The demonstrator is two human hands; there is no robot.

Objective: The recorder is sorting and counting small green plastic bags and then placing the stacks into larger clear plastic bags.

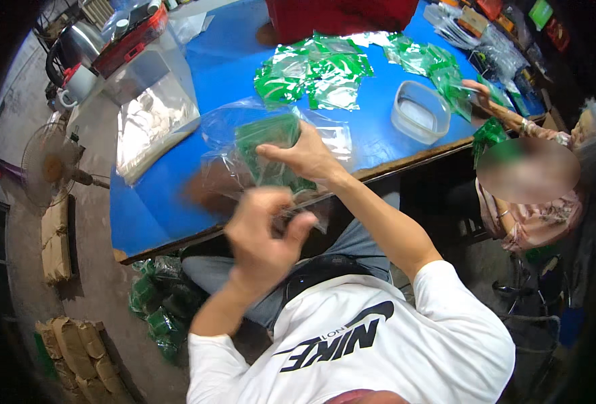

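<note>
My right hand [306,156] is closed round a clear plastic bag [225,143] with a stack of green packets [269,135] inside it, just above the front edge of the table. The thumb lies across the stack. Nearer my body, my left hand [261,232] has its fingers curled at the bag's near end, slightly smeared by motion; plastic film shows beside its thumb. Beyond the bag, many flat green-and-clear packets [315,71] lie spread on the blue tabletop [156,209].
A clear plastic tub [420,112] stands right of the bag. Clear bags are piled [155,128] at the left, beside a fan [52,165]. A red bin [342,17] stands at the back. At the right, another person's hand [480,93] is among green packets. Filled green bags [163,303] lie below the table.
</note>
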